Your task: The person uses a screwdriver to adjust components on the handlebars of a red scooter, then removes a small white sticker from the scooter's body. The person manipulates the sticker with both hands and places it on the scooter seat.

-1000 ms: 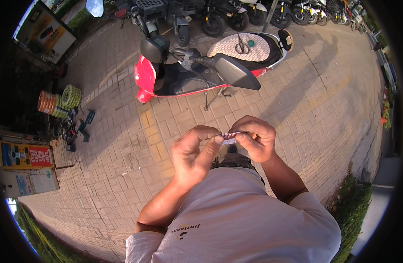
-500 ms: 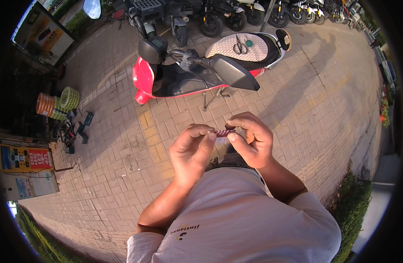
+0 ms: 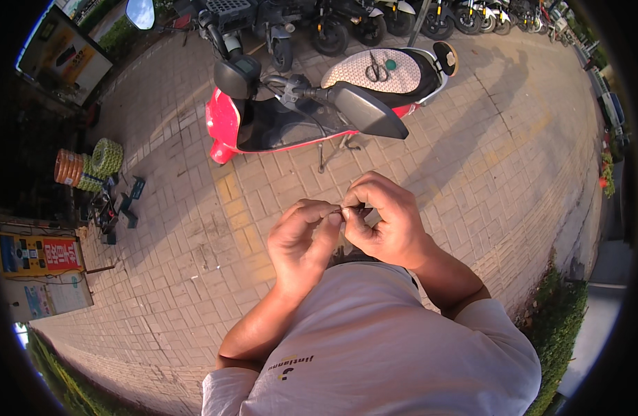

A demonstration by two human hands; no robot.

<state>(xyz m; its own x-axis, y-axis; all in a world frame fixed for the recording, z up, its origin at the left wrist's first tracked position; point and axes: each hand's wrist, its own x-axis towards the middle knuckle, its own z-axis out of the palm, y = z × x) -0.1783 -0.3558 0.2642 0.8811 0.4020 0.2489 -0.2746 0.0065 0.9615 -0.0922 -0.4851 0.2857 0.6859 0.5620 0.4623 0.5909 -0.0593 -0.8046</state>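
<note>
In front of my waist, my two hands meet at the fingertips. My left hand [image 3: 303, 232] pinches one end of a small dark red woven-looking band [image 3: 339, 211] between thumb and forefinger. On its other end my right hand [image 3: 385, 218] is closed, thumb against forefinger, the fingertips touching those of the left. Most of the band is hidden behind the fingers, so its shape is hard to make out. Beyond the hands, black-handled scissors [image 3: 376, 69] and a small round green thing [image 3: 391, 64] lie on the patterned seat cover [image 3: 350, 68] of a scooter.
The red scooter [image 3: 225, 121] stands crosswise ahead on its stand, its dark mirror [image 3: 369, 111] jutting toward me. More scooters [image 3: 330, 35] line the back. At left are coiled hoses [image 3: 107, 156], a dark metal frame [image 3: 105, 208] and a signboard [image 3: 38, 255]. Brick paving [image 3: 173, 236] lies underfoot.
My right hand has moved left and its fingers have curled in, closing up against the left fingertips. The band, visible between the hands before, is now mostly covered.
</note>
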